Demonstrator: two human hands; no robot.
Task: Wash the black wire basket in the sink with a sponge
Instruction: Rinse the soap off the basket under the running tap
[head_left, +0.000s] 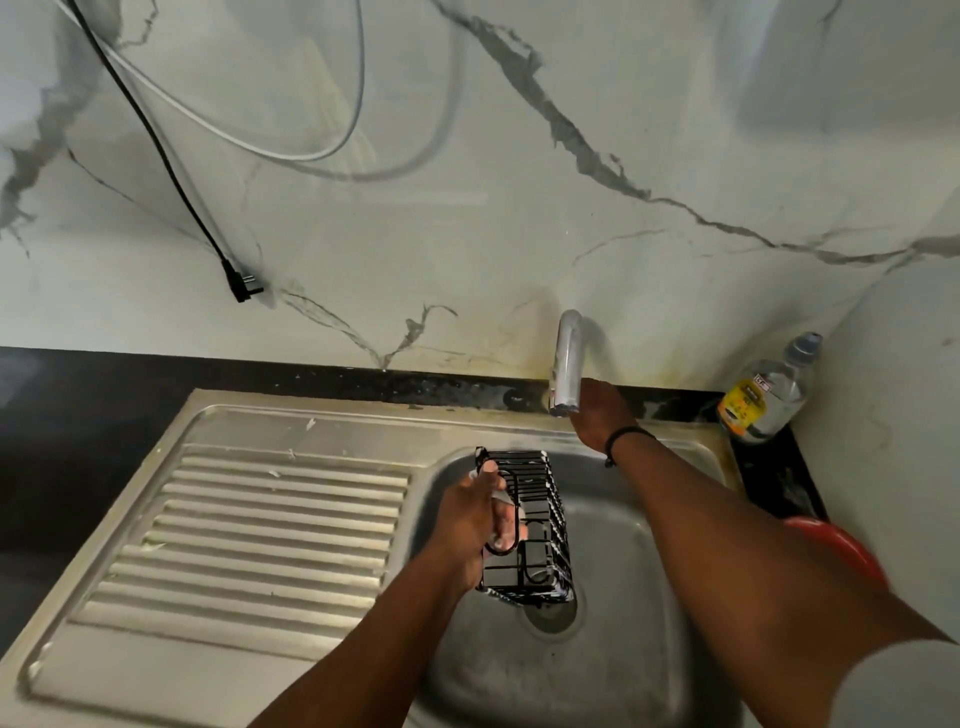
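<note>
The black wire basket (540, 525) hangs tilted over the steel sink bowl (623, 597), above the drain (553, 613). My left hand (472, 525) grips its left side, fingers curled round the wires. My right hand (597, 415) reaches up behind the chrome faucet spout (566, 364); the spout hides its fingers, so I cannot tell whether they grip anything. A black band sits on that wrist. No sponge shows in view, and no water stream is visible.
A ribbed steel drainboard (270, 540) lies left of the bowl. A clear water bottle (769, 389) stands in the right corner on the dark counter. A red bowl's rim (841, 551) shows behind my right forearm. A black plug and cables (239, 286) hang on the marble wall.
</note>
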